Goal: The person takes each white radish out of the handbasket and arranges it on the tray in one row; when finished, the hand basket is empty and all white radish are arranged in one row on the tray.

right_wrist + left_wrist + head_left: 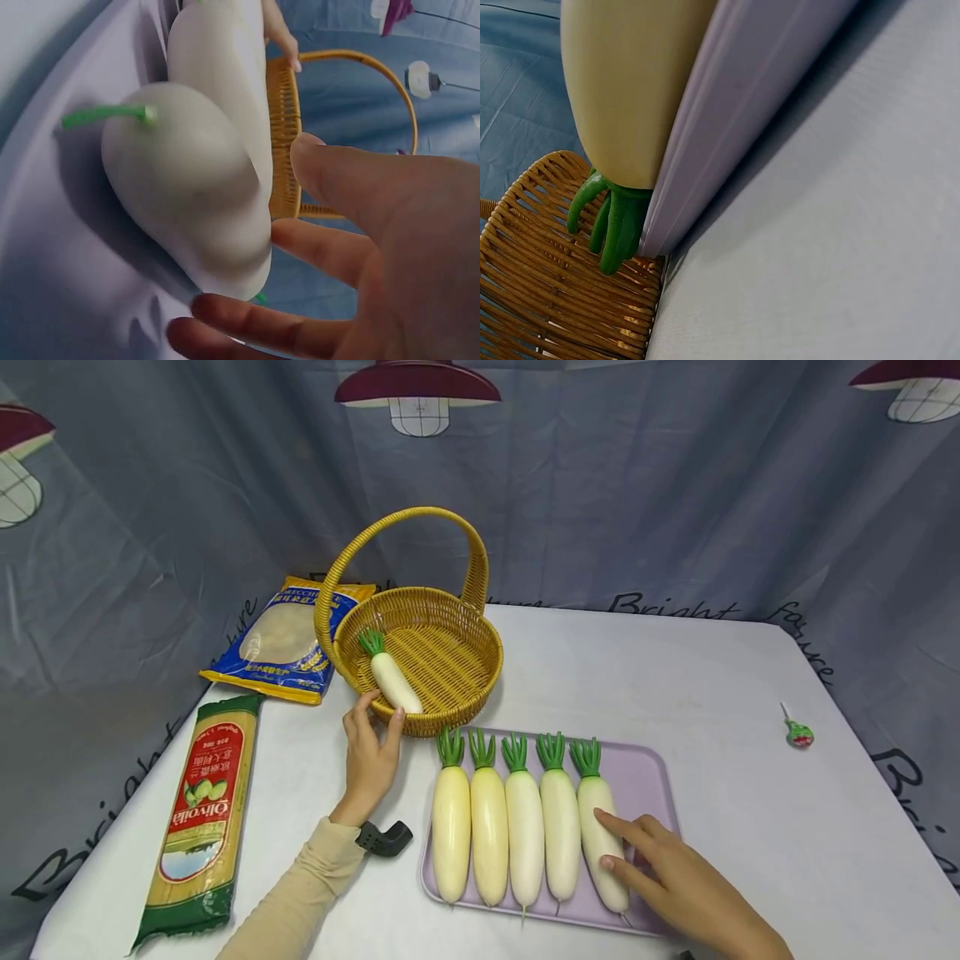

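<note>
A wicker basket (457, 710) with a tall handle stands at the back, one white radish (395, 681) with green leaves lying along its left side. At the basket's front left rim my left hand (371, 768) holds the edge, thumb and index fingertips over it beside the radish's end. Several white radishes (525, 835) lie side by side on a lilac tray (645, 777), leaves toward the basket. My right hand (675, 877) is at the rightmost radish (596, 827), fingers spread and not closed round it; the right wrist view shows thumb and fingers apart beside it.
A spaghetti pack (198, 818) lies on the left of the white table (750, 827). Behind it, a blue and yellow pasta bag (281, 635) sits next to the basket. A lollipop (799, 733) lies far right. Grey curtains (637, 485) surround the table's back and sides.
</note>
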`<state>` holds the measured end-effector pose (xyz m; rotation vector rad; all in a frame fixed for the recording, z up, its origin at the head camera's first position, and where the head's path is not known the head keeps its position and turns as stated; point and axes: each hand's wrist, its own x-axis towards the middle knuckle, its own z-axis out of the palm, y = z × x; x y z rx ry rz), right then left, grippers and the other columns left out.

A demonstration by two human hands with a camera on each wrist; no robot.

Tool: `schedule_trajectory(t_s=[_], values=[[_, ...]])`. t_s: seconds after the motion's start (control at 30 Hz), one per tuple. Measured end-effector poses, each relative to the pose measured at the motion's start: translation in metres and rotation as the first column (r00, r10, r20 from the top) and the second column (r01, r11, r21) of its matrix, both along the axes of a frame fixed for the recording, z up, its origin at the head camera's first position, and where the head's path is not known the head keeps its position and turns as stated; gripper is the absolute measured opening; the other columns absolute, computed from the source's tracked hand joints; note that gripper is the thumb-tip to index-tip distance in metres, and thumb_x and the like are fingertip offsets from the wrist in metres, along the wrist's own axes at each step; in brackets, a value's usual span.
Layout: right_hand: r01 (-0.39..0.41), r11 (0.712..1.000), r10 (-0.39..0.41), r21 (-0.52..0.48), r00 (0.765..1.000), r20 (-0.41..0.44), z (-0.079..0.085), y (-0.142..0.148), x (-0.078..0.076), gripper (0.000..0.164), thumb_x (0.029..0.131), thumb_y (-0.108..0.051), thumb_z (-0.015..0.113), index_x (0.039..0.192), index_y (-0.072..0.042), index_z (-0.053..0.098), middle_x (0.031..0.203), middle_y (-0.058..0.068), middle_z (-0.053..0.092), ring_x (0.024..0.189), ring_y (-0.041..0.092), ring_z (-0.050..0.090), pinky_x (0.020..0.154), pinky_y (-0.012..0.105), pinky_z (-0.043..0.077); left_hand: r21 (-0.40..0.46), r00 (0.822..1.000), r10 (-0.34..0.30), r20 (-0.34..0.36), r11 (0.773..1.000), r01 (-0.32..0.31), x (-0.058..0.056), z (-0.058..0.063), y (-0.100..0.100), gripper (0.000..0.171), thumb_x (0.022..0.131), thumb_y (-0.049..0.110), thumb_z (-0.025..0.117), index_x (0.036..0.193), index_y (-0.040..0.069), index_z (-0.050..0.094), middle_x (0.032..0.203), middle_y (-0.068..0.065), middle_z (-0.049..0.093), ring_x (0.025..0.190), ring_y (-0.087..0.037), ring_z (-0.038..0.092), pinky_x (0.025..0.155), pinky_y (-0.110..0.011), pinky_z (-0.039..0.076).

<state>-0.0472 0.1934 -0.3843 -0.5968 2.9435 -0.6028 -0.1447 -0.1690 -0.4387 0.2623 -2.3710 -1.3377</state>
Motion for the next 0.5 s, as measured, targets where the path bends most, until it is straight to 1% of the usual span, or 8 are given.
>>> schedule_trajectory(t_s=[0.07, 0.17, 0.33, 0.4, 0.5], values=[[-0.002, 1.000, 0.002, 0.002, 0.999, -0.048, 0.000, 0.000, -0.002, 0.045, 0.084, -0.045, 0.059, 0.125, -0.028, 0.054, 0.091, -0.015, 0.047, 0.074, -0.003, 0.043, 0.062, 0.021, 0.041, 0.000, 1.000, -0.001, 0.001, 1.000, 0.001, 0.000, 0.000, 0.000, 0.049, 0.091, 0.042, 0.048, 0.132, 0.022, 0.031, 0.122, -0.018, 0.033, 0.106, -0.032, 0.045, 0.085, -0.044, 0.040], [-0.020, 1.000, 0.017, -0.024, 0.994, -0.105, 0.001, -0.001, -0.006, 0.039, 0.082, -0.042, 0.062, 0.119, -0.028, 0.058, 0.097, -0.013, 0.048, 0.080, 0.000, 0.046, 0.065, 0.023, 0.044, 0.001, 1.000, -0.004, 0.002, 1.000, 0.004, 0.000, 0.000, 0.000, 0.049, 0.091, 0.042, 0.048, 0.132, 0.023, 0.031, 0.123, -0.018, 0.033, 0.106, -0.032, 0.045, 0.085, -0.044, 0.040], [-0.065, 0.995, 0.049, -0.078, 0.981, -0.186, 0.002, -0.003, -0.013, 0.035, 0.081, -0.033, 0.066, 0.114, -0.025, 0.059, 0.099, -0.012, 0.049, 0.084, 0.002, 0.047, 0.066, 0.025, 0.045, -0.002, 1.000, -0.004, 0.007, 1.000, 0.004, 0.000, 0.000, 0.000, 0.049, 0.091, 0.044, 0.047, 0.132, 0.023, 0.031, 0.124, -0.018, 0.033, 0.107, -0.032, 0.045, 0.085, -0.044, 0.041], [-0.074, 0.992, 0.053, -0.102, 0.980, -0.193, 0.003, -0.005, -0.016, 0.034, 0.082, -0.031, 0.066, 0.115, -0.025, 0.059, 0.101, -0.014, 0.050, 0.090, 0.001, 0.047, 0.070, 0.027, 0.046, -0.005, 1.000, -0.002, 0.004, 1.000, 0.002, 0.000, 0.000, 0.000, 0.049, 0.091, 0.044, 0.047, 0.132, 0.023, 0.031, 0.123, -0.019, 0.033, 0.106, -0.032, 0.045, 0.084, -0.044, 0.041], [-0.106, 0.980, 0.078, -0.166, 0.983, -0.164, 0.007, -0.011, -0.019, 0.034, 0.083, -0.028, 0.065, 0.117, -0.025, 0.058, 0.107, -0.017, 0.051, 0.100, 0.001, 0.047, 0.077, 0.031, 0.047, -0.007, 1.000, 0.000, -0.006, 1.000, 0.000, 0.000, 0.000, 0.000, 0.049, 0.091, 0.043, 0.048, 0.132, 0.022, 0.032, 0.123, -0.019, 0.033, 0.105, -0.032, 0.045, 0.084, -0.044, 0.040]])
